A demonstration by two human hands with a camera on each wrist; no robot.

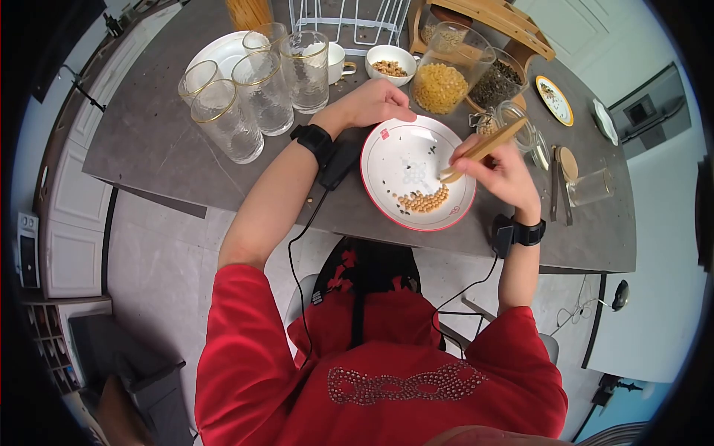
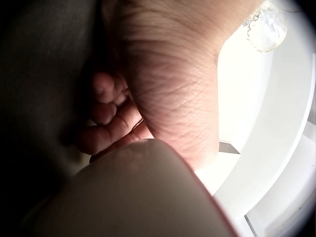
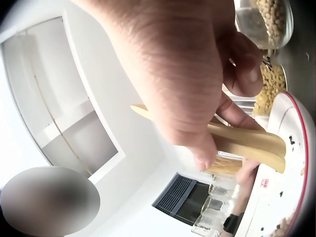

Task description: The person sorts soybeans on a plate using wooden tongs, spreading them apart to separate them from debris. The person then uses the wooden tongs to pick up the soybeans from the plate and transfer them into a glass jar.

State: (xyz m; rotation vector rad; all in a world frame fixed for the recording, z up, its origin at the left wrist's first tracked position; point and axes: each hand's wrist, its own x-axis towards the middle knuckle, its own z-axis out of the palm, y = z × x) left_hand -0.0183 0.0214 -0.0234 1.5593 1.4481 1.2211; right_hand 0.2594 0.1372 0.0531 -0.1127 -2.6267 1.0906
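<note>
A white plate (image 1: 401,156) with a red rim sits near the table's front edge. Small round tan beans (image 1: 424,201) lie clustered in its near part, with dark bits scattered about. My left hand (image 1: 364,104) grips the plate's far left rim, its fingers (image 2: 111,131) curled beside the plate (image 2: 133,192) in the left wrist view. Wooden tongs (image 1: 491,143) are pinched in my right hand (image 1: 506,175). The tips of the tongs (image 3: 274,153) are low over the plate's inside, just above the beans. Whether a bean is between the tips, I cannot tell.
Several gold-rimmed glasses (image 1: 264,97) stand at the left. Behind the plate are a white bowl (image 1: 392,63) of mixed bits, a jar of yellow pasta (image 1: 440,85) and a jar of dark seeds (image 1: 497,83). A glass (image 1: 593,187) lies on its side at the right.
</note>
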